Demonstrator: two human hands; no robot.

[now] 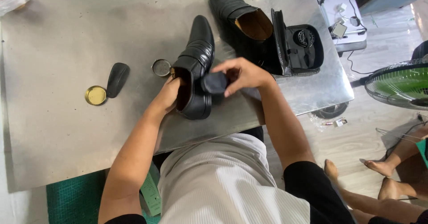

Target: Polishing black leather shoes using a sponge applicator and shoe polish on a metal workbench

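Observation:
A black leather shoe [199, 54] stands on the metal table [67, 130], toe pointing away from me. My left hand [168, 95] grips its heel and opening, fingers tucked inside. My right hand [240, 75] presses a dark cloth [215, 82] against the shoe's right side near the heel. A second black shoe [236, 14] with a tan lining lies farther back.
A polish tin [161, 67] sits left of the shoe, its gold lid [96, 95] and a black shoehorn [117, 79] farther left. An open black kit case [299, 49] lies at right. A green fan [399, 83] and another person's bare feet [383, 177] are on the floor.

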